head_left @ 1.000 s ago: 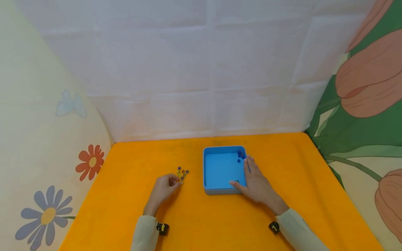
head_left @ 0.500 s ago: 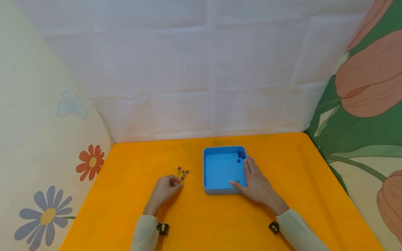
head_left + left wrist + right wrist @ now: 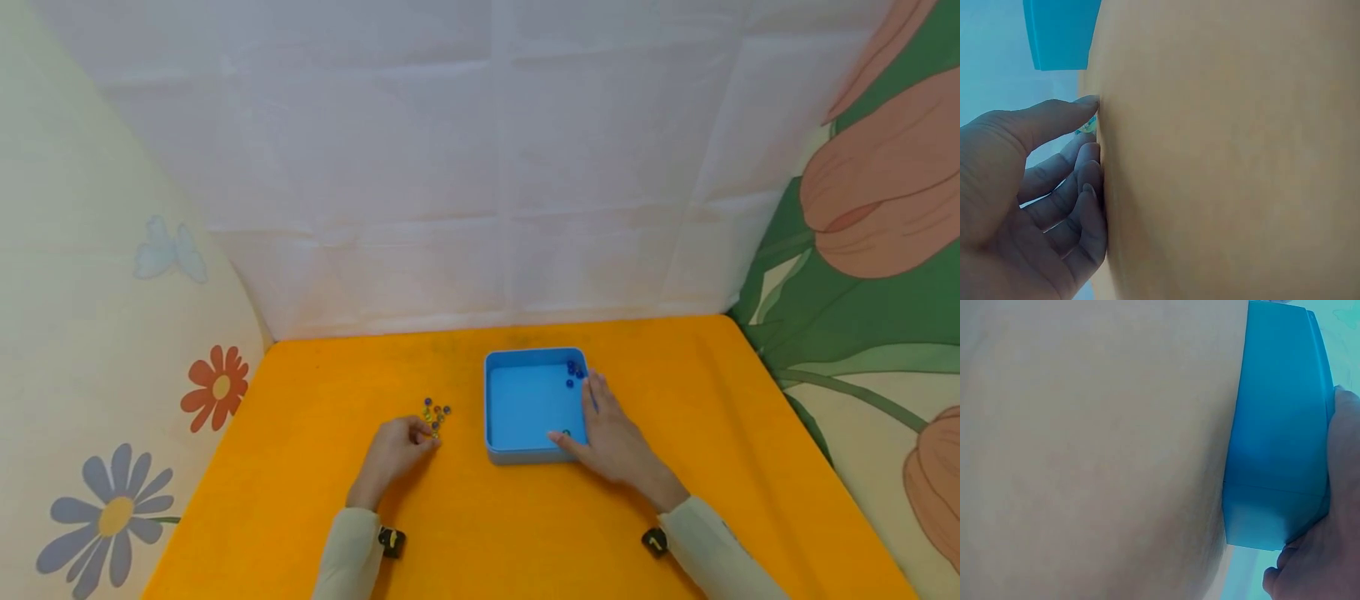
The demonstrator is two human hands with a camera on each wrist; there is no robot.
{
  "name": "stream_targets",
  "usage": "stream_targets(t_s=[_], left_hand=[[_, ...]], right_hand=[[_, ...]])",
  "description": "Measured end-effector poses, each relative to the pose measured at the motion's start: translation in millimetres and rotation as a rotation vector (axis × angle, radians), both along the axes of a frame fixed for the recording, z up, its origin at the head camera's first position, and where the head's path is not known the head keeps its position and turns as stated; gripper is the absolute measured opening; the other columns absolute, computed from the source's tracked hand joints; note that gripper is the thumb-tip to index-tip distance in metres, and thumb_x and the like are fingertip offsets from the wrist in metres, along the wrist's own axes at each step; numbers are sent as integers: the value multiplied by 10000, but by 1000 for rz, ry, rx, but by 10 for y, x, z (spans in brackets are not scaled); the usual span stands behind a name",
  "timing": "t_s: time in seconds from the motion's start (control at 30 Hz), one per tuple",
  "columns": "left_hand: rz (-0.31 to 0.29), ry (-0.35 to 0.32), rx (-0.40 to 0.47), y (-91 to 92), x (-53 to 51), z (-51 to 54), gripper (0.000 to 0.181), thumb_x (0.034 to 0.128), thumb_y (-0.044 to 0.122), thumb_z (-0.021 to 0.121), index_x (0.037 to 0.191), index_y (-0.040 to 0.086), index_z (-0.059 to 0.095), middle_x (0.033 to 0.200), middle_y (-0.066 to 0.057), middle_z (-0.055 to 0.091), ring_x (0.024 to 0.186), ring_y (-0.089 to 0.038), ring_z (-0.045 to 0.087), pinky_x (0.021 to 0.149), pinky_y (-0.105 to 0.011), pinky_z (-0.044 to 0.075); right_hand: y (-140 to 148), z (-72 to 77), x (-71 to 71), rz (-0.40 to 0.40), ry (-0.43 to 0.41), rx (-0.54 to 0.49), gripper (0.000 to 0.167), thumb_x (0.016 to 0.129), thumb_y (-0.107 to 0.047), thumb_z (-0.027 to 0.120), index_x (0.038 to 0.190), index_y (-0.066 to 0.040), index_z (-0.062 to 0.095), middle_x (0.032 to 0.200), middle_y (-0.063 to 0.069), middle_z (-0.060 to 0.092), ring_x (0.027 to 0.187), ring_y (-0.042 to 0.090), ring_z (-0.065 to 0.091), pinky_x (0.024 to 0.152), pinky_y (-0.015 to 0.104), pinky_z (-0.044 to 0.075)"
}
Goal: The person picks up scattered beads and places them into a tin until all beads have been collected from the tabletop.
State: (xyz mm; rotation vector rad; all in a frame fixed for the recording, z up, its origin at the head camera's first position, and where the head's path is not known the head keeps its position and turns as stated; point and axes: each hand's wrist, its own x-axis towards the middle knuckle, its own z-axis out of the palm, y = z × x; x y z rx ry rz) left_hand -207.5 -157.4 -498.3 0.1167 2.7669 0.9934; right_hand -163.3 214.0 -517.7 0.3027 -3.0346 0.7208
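Observation:
In the head view my left hand reaches the near edge of a small group of glass marbles on the orange table. Its thumb and index finger pinch a greenish-yellow marble, while the other fingers bend loosely in the left wrist view. My right hand rests against the right side of a square blue tray, fingers straight along that wall and thumb over the near rim. Inside the tray, several dark blue marbles lie by the far right corner. One green marble sits near the thumb.
The orange table ends at a white sheet behind it. Flower-printed cloths hang on both sides. A black wrist device is worn at each cuff.
My left fingertips have shifted very slightly to the right around the nearest marble. The right hand and the tray stay in place.

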Motion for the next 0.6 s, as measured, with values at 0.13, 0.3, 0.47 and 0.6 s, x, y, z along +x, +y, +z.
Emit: stream_targets(t_s=[0.13, 0.3, 0.47, 0.6], left_hand=[[6, -7, -3, 4, -6, -16, 143, 936, 225, 808, 983, 99, 760, 846, -19, 708, 713, -142, 598, 669, -309, 501], [18, -11, -11, 10, -23, -20, 156, 935, 236, 809, 983, 95, 762, 850, -23, 712, 713, -144, 598, 663, -309, 499], [24, -8, -28, 11, -27, -18, 151, 941, 236, 803, 976, 93, 769, 848, -25, 715, 713, -141, 602, 661, -301, 502], [24, 1, -34, 17, -21, -15, 143, 942, 229, 803, 960, 90, 776, 843, -25, 718, 708, -133, 604, 658, -296, 509]], right_hand=[[3, 10, 3, 1, -4, 3, 1162, 954, -790, 498, 1653, 60, 128, 1767, 239, 24, 1640, 440, 116, 1258, 594, 300], [7, 17, -1, 1, 3, 4, 1158, 957, -787, 497, 1649, 69, 136, 1765, 244, 29, 1638, 446, 115, 1253, 599, 307], [4, 7, -8, 3, 7, 14, 1150, 961, -780, 499, 1647, 70, 142, 1765, 244, 36, 1640, 438, 117, 1251, 591, 314], [1, 6, -2, 1, -2, 15, 1149, 961, -779, 500, 1648, 69, 137, 1766, 240, 29, 1641, 435, 112, 1255, 587, 310]])
